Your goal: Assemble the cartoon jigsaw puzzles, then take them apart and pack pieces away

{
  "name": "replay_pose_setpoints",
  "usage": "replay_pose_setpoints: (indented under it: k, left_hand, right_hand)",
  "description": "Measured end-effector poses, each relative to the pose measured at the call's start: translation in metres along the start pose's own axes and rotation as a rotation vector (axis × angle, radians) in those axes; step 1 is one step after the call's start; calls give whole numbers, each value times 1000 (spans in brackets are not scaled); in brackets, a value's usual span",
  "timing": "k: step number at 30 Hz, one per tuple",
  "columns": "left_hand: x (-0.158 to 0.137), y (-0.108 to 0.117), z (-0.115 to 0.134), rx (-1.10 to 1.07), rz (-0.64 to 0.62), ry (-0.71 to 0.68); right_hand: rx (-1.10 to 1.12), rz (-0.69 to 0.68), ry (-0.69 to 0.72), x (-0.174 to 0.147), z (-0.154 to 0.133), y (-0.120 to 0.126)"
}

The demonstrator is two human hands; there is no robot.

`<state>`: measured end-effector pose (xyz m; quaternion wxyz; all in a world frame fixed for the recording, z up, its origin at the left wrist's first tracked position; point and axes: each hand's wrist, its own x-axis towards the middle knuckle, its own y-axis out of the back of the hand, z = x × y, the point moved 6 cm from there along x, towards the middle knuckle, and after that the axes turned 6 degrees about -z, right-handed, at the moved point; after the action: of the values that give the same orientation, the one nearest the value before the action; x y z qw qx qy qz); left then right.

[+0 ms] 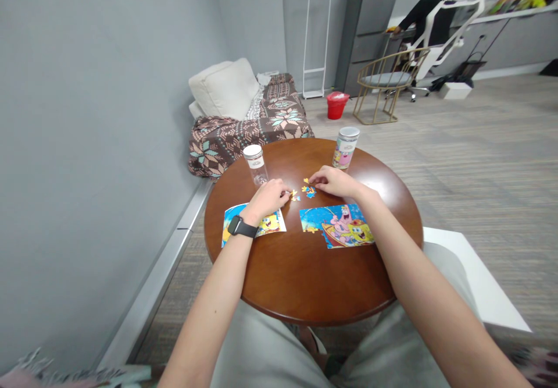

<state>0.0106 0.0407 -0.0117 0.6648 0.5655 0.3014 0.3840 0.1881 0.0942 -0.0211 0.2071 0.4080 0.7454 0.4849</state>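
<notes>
A partly joined cartoon jigsaw puzzle [344,228] lies on the round brown table [305,283], its lower left part a ragged gap. Left of it is a printed picture sheet [272,224], partly covered by my left wrist, which wears a black watch. Loose puzzle pieces [310,191] lie in a small group between my hands. My left hand [271,195] has its fingers curled together beside the left pieces; what they hold, if anything, is hidden. My right hand [335,182] reaches in from the right with bent fingers apart, fingertips at the edge of the pieces.
A clear jar with a white lid [253,158] stands behind my left hand; a printed jar [346,146] stands behind my right. Beyond the table are a patterned couch [283,117], a red bin [336,106], a gold-framed chair [386,79] and a person [421,15]. A wall runs along the left.
</notes>
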Motion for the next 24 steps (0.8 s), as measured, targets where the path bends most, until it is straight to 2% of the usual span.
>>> replay_pose_setpoints:
  k: [3,6,10,13,18,24]
  left_hand:
    - [0,1,1,5,-6,3]
    - [0,0,1,5,-5,1]
    - [0,-1,-1,3,7,-5]
    - [1,-1,-1,1,11,-7]
    - [0,-2,-1,-9,15,-17]
    - [0,-1,0,-7,10,-16]
  right_hand:
    - [-12,-28,47,0,-4,-1]
    - [-43,-40,23,-1,-1,0]
    - [-112,27,-31,-3,5,6]
    - [-141,61,-12,-2,3,7]
    - [-93,-26,18,-1,-2,-1]
    - [-63,-5,-43,-3,5,1]
